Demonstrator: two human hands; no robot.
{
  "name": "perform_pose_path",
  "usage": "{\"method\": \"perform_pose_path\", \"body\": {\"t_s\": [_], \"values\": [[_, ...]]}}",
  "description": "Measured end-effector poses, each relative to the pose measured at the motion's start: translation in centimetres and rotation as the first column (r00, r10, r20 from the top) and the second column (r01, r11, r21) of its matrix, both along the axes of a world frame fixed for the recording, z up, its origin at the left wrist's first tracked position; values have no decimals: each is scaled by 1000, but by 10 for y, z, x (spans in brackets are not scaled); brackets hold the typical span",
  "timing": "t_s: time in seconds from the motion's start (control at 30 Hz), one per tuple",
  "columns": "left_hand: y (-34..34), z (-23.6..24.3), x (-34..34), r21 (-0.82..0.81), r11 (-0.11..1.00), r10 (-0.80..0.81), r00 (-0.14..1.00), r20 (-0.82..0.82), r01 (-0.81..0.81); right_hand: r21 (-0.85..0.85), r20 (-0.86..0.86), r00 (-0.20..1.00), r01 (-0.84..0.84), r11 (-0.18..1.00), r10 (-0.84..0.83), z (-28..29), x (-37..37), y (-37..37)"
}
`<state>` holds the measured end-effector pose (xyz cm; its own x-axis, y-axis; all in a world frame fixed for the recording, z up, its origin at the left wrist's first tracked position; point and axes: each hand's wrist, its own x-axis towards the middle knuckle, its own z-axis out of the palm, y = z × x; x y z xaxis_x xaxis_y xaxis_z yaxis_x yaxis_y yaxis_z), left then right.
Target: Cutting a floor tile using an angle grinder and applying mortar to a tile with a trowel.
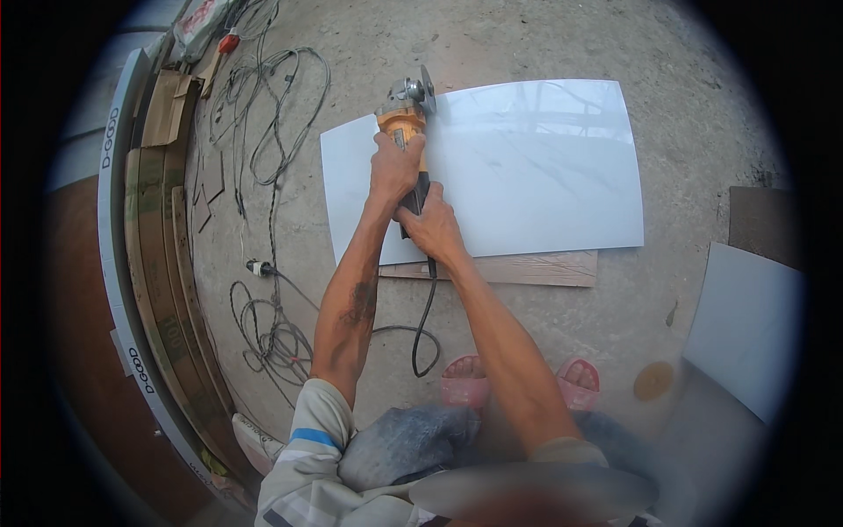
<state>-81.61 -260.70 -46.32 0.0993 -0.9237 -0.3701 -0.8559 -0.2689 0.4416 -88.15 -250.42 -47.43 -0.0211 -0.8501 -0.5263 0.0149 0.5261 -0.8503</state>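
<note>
Blurred grey rounded object (536, 489) nearest, beyond it angle grinder (402, 120) over white panel (536, 167), long axis pointing away, left hand (395, 167) nearer disc (428, 88), right hand (434, 227) behind, both hands' fingers wrapped round grinder.

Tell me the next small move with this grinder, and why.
Probably steady the disc at the far edge of the white sheet: it shows nearly edge-on there, contact unclear, and both left hand and right hand already grip the angle grinder.
</note>
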Motion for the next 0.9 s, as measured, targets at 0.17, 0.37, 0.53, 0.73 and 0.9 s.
{"method": "perform_pose_path", "body": {"t_s": [0.17, 0.37, 0.53, 0.73, 0.9], "values": [[5, -3, 4, -12, 1000, -14, 1000, -20, 14, -24, -13, 1000, 11, 1000, -11, -4, 3, 6], [14, 1, 3, 0, 1000, -6, 1000, -15, 6, -5, 26, 1000, 2, 1000, -1, -2, 3, 15], [19, -2, 7, -14, 1000, -22, 1000, 11, 23, -9, 44, 999, 7, 1000, -6, 3, 1, 20], [24, -2, 9, -7, 1000, -20, 1000, 15, 20, -14, 32, 999, 5, 1000, -4, 2, 3, 25], [31, 2, 6, 5, 1000, -12, 1000, -29, 12, -1, 46, 999, -8, 1000, 8, 4, 1, 30]]}}
